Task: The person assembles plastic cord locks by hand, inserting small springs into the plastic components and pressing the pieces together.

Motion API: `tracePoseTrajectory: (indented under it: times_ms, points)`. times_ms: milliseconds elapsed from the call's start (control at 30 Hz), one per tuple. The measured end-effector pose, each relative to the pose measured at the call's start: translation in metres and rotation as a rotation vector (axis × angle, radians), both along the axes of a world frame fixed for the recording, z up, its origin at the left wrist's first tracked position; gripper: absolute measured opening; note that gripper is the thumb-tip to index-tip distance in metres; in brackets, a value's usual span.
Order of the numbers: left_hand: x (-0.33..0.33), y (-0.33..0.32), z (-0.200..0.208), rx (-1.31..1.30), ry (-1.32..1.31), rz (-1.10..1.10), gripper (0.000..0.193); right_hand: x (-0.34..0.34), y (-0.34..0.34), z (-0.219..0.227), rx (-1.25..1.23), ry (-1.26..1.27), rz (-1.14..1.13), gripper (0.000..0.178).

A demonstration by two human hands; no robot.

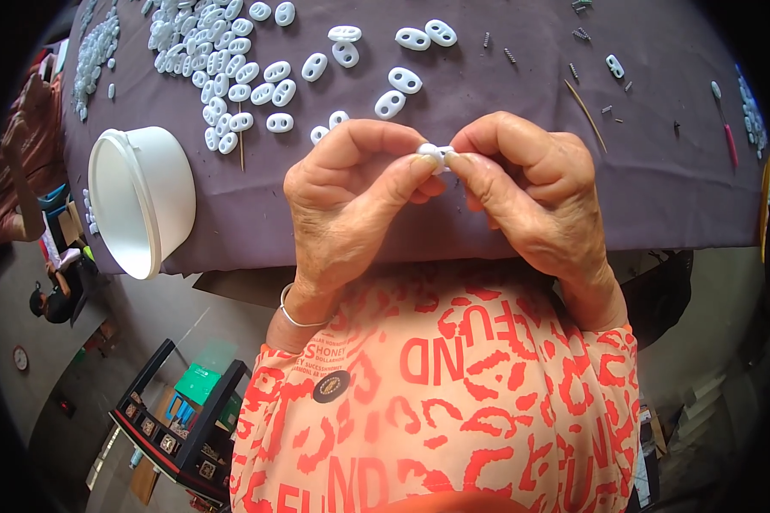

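Between my two hands, above the near part of the table, is a small white plastic cord lock (436,155). My left hand (351,188) pinches its left side between thumb and index finger. The thumb and index finger of my right hand (530,179) close on its right side. My fingertips cover much of the piece. Past my hands lie similar oval two-hole cord locks, among them a pair (405,80) close by and a big heap (201,38) at the far left.
A white plastic tub (158,192) lies tipped at the table's left edge. On the purple cloth (505,231) to the right are small metal springs (510,55), a thin wooden stick (585,116) and a pink-handled tool (731,144). Another person (58,295) is far off at the left.
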State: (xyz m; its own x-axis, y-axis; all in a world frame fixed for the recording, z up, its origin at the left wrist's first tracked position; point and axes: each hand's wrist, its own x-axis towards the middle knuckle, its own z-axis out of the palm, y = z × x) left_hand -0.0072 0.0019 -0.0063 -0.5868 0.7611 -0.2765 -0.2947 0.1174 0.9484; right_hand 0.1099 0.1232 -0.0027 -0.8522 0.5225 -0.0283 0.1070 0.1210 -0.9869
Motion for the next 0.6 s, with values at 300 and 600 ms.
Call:
tracePoseTrajectory:
  times_ms: [300, 600]
  points:
    - [0.001, 0.002, 0.000, -0.008, 0.044, 0.022, 0.012, -0.007, -0.003, -0.001, -0.133, -0.077, -0.035, 0.008]
    - [-0.005, 0.003, -0.003, 0.130, -0.111, 0.106, 0.011, -0.011, -0.010, -0.002, 0.519, 0.072, -0.079, 0.027]
